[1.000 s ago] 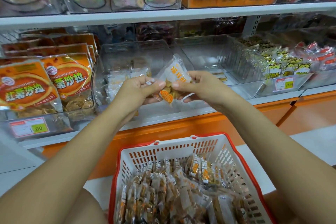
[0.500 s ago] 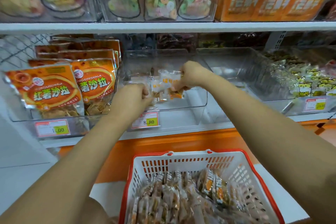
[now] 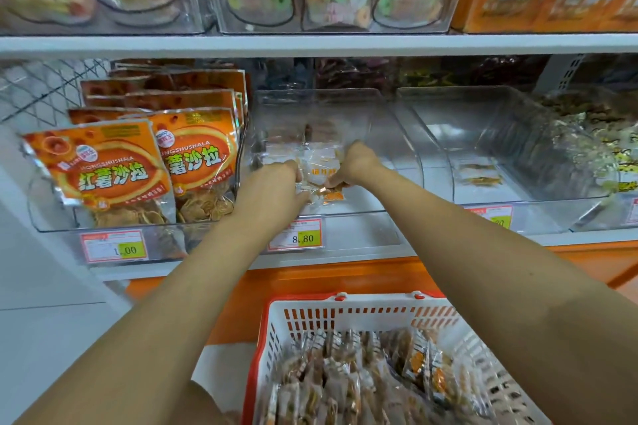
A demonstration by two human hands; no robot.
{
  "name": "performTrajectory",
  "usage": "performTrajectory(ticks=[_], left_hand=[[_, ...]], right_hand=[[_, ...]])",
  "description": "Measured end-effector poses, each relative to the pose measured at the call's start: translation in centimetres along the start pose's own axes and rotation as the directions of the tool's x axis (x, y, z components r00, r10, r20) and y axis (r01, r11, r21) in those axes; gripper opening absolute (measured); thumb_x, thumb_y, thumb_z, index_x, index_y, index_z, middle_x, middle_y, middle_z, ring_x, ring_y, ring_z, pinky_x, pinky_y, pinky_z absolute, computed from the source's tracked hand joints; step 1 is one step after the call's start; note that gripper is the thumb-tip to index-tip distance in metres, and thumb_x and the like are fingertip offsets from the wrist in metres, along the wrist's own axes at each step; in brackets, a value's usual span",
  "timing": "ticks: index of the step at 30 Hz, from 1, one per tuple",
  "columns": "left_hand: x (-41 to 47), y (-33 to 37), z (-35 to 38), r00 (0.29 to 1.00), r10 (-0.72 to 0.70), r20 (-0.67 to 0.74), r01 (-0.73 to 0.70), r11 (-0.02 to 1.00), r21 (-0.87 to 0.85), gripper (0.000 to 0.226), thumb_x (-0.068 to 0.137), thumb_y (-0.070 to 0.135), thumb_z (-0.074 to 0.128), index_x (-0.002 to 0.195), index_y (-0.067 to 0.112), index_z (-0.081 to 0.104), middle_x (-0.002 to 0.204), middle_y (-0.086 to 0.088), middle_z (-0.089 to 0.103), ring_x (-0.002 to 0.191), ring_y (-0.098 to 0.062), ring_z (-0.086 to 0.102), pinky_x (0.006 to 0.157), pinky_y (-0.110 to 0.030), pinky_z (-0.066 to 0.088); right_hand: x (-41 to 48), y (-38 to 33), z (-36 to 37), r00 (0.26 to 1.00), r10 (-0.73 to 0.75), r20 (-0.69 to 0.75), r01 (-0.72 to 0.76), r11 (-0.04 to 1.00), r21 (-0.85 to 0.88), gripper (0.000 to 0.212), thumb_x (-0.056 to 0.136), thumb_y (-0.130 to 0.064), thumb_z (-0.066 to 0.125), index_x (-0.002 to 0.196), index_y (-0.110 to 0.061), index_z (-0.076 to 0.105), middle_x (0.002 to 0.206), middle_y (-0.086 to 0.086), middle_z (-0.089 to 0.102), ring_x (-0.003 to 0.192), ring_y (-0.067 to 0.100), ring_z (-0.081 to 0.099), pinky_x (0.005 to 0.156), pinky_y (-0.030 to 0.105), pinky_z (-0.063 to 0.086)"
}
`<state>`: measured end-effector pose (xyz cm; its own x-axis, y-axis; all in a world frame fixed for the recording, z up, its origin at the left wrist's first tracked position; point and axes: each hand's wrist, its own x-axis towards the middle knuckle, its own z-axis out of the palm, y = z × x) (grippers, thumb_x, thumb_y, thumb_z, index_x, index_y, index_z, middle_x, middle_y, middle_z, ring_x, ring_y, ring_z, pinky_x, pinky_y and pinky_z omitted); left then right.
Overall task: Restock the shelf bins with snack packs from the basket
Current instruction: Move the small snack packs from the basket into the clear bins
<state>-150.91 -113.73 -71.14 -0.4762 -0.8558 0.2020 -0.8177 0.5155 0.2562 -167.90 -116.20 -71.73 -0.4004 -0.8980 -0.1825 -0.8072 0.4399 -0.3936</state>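
Observation:
A small clear snack pack point(image 3: 322, 176) with orange print is held low inside the middle clear shelf bin point(image 3: 376, 114). My left hand point(image 3: 276, 186) pinches its left edge and my right hand point(image 3: 354, 164) grips its right edge, both reaching over the bin's front wall. A few similar packs lie behind it in the bin. Below, a white basket with a red rim point(image 3: 345, 307) holds several more snack packs point(image 3: 348, 376).
Orange bags of sweet potato chips point(image 3: 103, 166) fill the bin at left. A nearly bare clear bin point(image 3: 483, 134) stands at right with a few packs, then a bin of yellow-print sweets point(image 3: 607, 162). The upper shelf point(image 3: 310, 43) hangs above my hands.
Both hands carried the snack pack from in front of the shelf forward and down into the middle bin. The view moved closer to the shelf.

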Motion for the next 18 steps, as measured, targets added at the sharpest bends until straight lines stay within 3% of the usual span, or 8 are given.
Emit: performTrajectory(ticks=[2, 3, 8, 10, 12, 15, 18], left_hand=[[-0.1, 0.1, 0.0, 1.000, 0.000, 0.006, 0.000, 1.000, -0.006, 0.035, 0.089, 0.034, 0.063, 0.117, 0.014, 0.058, 0.108, -0.006, 0.066, 0.098, -0.024, 0.061, 0.081, -0.036, 0.053], [-0.1, 0.2, -0.1, 1.000, 0.001, 0.008, -0.001, 1.000, -0.013, 0.035, 0.089, 0.034, 0.063, 0.118, 0.013, 0.058, 0.108, -0.007, 0.066, 0.098, -0.025, 0.062, 0.082, -0.037, 0.053], [-0.5, 0.3, -0.2, 1.000, 0.006, 0.018, -0.005, 1.000, -0.013, 0.040, 0.090, 0.033, 0.061, 0.124, 0.012, 0.057, 0.112, -0.008, 0.066, 0.102, -0.026, 0.061, 0.086, -0.040, 0.052], [-0.9, 0.5, -0.3, 0.999, 0.034, -0.022, -0.034, 0.999, -0.012, 0.038, 0.092, 0.031, 0.058, 0.124, 0.012, 0.058, 0.110, -0.008, 0.068, 0.101, -0.026, 0.062, 0.086, -0.041, 0.053], [-1.5, 1.1, -0.5, 0.988, 0.092, -0.122, -0.101, 0.992, -0.071, 0.033, 0.094, 0.031, 0.055, 0.122, 0.013, 0.060, 0.107, -0.006, 0.069, 0.099, -0.025, 0.063, 0.083, -0.041, 0.053], [-3.0, 3.0, -0.8, 0.945, 0.219, -0.241, -0.265, 0.948, -0.177, 0.023, 0.093, 0.034, 0.056, 0.102, 0.015, 0.064, 0.091, 0.000, 0.066, 0.086, -0.020, 0.061, 0.074, -0.037, 0.051], [-4.7, 5.2, -0.2, 0.908, 0.362, -0.210, -0.396, 0.905, -0.155, 0.032, 0.093, 0.043, 0.050, 0.073, 0.017, 0.054, 0.066, 0.002, 0.055, 0.064, -0.020, 0.052, 0.058, -0.033, 0.041]], right_hand=[[-0.2, 0.3, 0.0, 1.000, 0.025, 0.018, -0.026, 0.999, 0.041, 0.071, 0.074, -0.032, 0.080, 0.123, 0.002, 0.041, 0.127, 0.013, 0.055, 0.115, 0.026, 0.057, 0.096, 0.033, 0.048], [-0.4, 0.4, -0.1, 0.999, 0.036, 0.019, -0.037, 0.996, 0.079, 0.078, 0.074, -0.031, 0.081, 0.129, 0.003, 0.036, 0.128, 0.013, 0.054, 0.116, 0.026, 0.057, 0.096, 0.032, 0.048], [-2.4, 0.6, -1.3, 1.000, 0.012, -0.029, -0.008, 0.992, 0.125, 0.079, 0.078, -0.029, 0.078, 0.135, -0.001, 0.033, 0.131, 0.012, 0.051, 0.120, 0.027, 0.052, 0.081, 0.028, 0.042], [-3.8, 0.9, -2.4, 0.993, -0.072, -0.091, 0.079, 0.994, 0.078, 0.055, 0.082, -0.025, 0.073, 0.124, -0.004, 0.046, 0.118, 0.012, 0.057, 0.110, 0.026, 0.056, 0.073, 0.027, 0.042], [-5.5, 1.6, -3.6, 0.967, -0.186, -0.174, 0.193, 0.981, 0.024, 0.017, 0.084, -0.022, 0.066, 0.089, -0.008, 0.057, 0.091, 0.012, 0.059, 0.090, 0.030, 0.060, 0.064, 0.029, 0.045], [-9.1, 3.7, -5.2, 0.921, -0.337, -0.196, 0.354, 0.933, 0.061, 0.028, 0.086, -0.029, 0.067, 0.071, -0.008, 0.056, 0.070, 0.009, 0.057, 0.068, 0.028, 0.061, 0.064, 0.034, 0.051], [-13.3, 6.7, -6.2, 0.913, -0.403, -0.065, 0.408, 0.908, 0.099, 0.036, 0.086, -0.040, 0.066, 0.066, -0.012, 0.057, 0.062, -0.001, 0.060, 0.057, 0.011, 0.056, 0.058, 0.028, 0.049]])
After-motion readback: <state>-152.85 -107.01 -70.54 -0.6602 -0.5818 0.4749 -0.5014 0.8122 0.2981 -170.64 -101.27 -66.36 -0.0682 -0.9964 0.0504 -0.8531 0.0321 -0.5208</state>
